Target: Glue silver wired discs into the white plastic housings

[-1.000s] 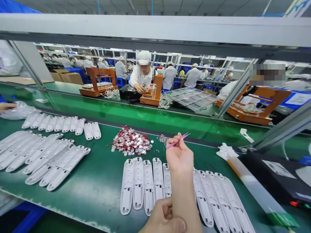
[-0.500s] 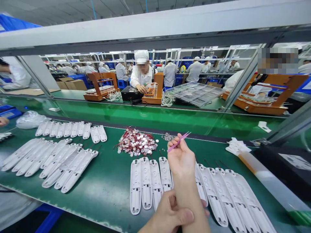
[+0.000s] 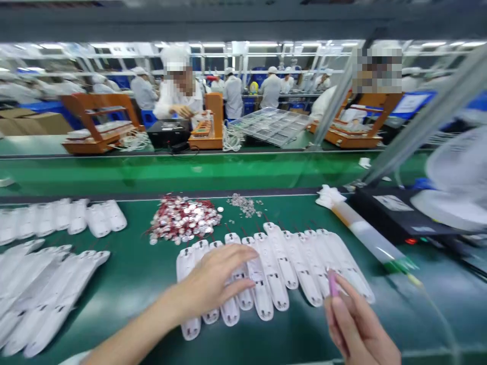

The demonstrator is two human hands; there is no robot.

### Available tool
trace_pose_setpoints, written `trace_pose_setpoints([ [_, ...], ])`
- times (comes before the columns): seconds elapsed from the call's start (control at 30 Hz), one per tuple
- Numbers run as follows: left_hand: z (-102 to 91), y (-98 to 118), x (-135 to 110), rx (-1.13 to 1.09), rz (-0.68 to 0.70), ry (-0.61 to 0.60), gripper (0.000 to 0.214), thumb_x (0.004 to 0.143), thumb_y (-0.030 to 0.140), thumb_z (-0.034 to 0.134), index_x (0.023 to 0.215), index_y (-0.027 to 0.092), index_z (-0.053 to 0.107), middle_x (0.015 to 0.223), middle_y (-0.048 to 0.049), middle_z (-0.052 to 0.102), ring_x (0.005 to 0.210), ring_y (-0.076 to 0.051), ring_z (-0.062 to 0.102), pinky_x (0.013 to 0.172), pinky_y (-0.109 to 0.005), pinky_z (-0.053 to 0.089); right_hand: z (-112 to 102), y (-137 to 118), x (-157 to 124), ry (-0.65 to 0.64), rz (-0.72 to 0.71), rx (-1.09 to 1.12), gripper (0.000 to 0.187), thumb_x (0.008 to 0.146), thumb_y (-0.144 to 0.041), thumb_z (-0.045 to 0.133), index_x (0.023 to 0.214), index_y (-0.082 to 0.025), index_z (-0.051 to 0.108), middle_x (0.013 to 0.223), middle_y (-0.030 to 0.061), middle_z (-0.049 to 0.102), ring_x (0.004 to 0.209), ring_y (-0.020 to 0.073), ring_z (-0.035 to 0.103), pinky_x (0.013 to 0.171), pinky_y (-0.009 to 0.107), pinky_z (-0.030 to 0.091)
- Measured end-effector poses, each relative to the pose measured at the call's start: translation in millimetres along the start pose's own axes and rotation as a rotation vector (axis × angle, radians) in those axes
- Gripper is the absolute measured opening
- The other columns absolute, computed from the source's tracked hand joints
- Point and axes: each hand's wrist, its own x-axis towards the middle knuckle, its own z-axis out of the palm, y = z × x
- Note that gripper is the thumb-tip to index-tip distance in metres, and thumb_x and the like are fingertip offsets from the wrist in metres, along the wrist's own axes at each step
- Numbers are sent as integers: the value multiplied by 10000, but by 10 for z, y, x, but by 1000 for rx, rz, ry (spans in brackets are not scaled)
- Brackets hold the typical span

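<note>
My left hand (image 3: pixel 218 276) is over the row of white plastic housings (image 3: pixel 277 271), thumb and fingers apart with nothing between them; whether it touches a housing I cannot tell. Lower right, my right hand (image 3: pixel 355 322) pinches a pair of pink tweezers (image 3: pixel 333 283), tips pointing away from me near the right end of the row. Thin wires stick out at the housings' far ends. Behind the row lies a heap of silvery discs with red wires (image 3: pixel 186 218). Beside it is a small pile of tiny clear parts (image 3: pixel 245 204).
More white housings (image 3: pixel 64 299) lie at the left in two rows. At the right are a clear tube with a green end (image 3: pixel 373 238), white crumpled material (image 3: pixel 329 195) and a black box (image 3: pixel 399 213). A slanted metal post (image 3: pixel 414 111) rises there. Across the green belt (image 3: pixel 213 170), co-workers sit by orange fixtures.
My left hand has let go of my right forearm and moved left over the housings. My right hand has lowered to the right with the tweezers. The view has turned right.
</note>
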Motion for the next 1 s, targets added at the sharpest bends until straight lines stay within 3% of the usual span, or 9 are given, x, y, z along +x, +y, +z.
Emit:
trace_pose_setpoints([
  [0.07,109,-93,297,209,151,-89,406,911,375,445,1273,195,421,1321,-91,471,1205,-223,430,999,-403,357,-293,207,-19,59,-143,-278,374,852,-507,513,1071,-230,636,892,42,631,734,150,599,622,175,500],
  [0.13,344,-105,616,343,272,-155,435,914,390,430,1302,198,391,1383,-95,403,1241,-251,392,1010,-441,335,-555,358,5,16,-330,-519,353,880,-494,461,1055,-251,648,1010,34,638,858,171,616,718,184,502],
  [0.23,726,-31,1021,449,427,-216,420,922,373,411,1312,220,383,1408,-78,371,1273,-272,348,1032,-494,274,-864,474,69,-13,-512,-811,335,938,-400,359,1146,-274,590,913,21,645,739,126,623,632,159,496],
  [0.33,993,55,1300,502,528,-230,395,932,344,375,1308,223,392,1417,-74,359,1308,-277,285,1044,-532,205,-1024,529,118,47,-580,-1050,356,959,-276,278,1222,-248,516,799,29,596,632,111,586,495,155,441],
  [0.43,1147,123,1480,516,572,-230,408,936,358,341,1318,220,382,1425,-78,346,1310,-280,280,1038,-542,190,-1067,600,155,108,-652,-1248,394,934,-172,263,1273,-236,453,695,3,521,478,98,487,359,160,306],
  [0.53,1237,172,1593,519,584,-239,414,934,383,331,1318,238,386,1427,-74,343,1302,-277,295,1039,-536,181,-1067,670,192,161,-666,-1380,448,895,-98,246,1271,-237,447,655,-12,444,413,98,379,338,195,200],
  [0.73,1322,169,1688,539,585,-241,415,938,392,333,1330,261,373,1435,-79,327,1309,-285,282,1044,-532,163,-1051,666,260,161,-650,-1474,484,837,-22,256,1221,-203,489,653,-17,395,403,96,289,362,218,161],
  [0.87,1342,145,1684,547,584,-227,416,944,388,320,1337,257,362,1442,-82,311,1309,-288,280,1041,-533,164,-1038,639,292,174,-661,-1513,487,820,7,255,1192,-181,507,657,-14,391,417,98,295,371,223,160],
  [1.0,1351,146,1673,544,578,-225,415,945,378,319,1337,249,360,1447,-82,302,1304,-289,289,1041,-532,165,-1048,602,300,86,-638,-1583,483,817,18,292,1223,-170,474,679,-8,418,455,95,354,377,213,190],
])
